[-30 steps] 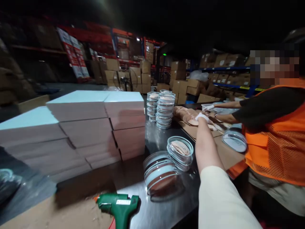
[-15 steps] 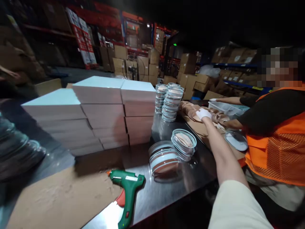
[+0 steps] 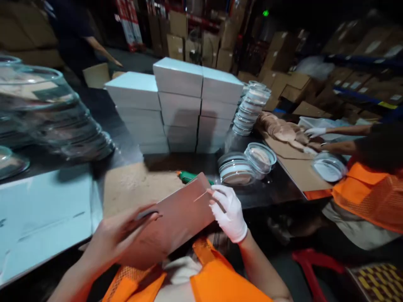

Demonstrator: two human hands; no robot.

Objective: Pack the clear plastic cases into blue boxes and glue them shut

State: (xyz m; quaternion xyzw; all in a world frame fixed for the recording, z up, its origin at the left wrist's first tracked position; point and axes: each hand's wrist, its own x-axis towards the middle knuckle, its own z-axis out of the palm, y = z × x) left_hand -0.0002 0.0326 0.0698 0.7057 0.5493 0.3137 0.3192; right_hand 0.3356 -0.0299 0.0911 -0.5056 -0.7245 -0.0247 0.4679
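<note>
A reddish-brown flat card piece [image 3: 176,218] is held tilted in front of my body, with a slit near its right end. My bare left hand [image 3: 121,230] grips its left side; a dark narrow shape by those fingers is unclear. My right hand [image 3: 228,212], in a white glove, pinches the right end. Behind the card, a green glue gun [image 3: 189,177] lies partly hidden on the table beside a cardboard sheet [image 3: 126,184]. Clear round containers [image 3: 237,170] with brown and white inserts stand just beyond my right hand.
White boxes [image 3: 179,98] are stacked at the back. Blurred clear containers [image 3: 72,113] pile up at left, above pale sheets [image 3: 44,222]. A co-worker's gloved hand [image 3: 315,131] is near brown round pieces [image 3: 283,130] at right. A red frame [image 3: 315,268] stands low at right.
My right hand has come back from the brown pieces at right. Both hands now hold the brown card in front of me. The view has turned and tilted downward.
</note>
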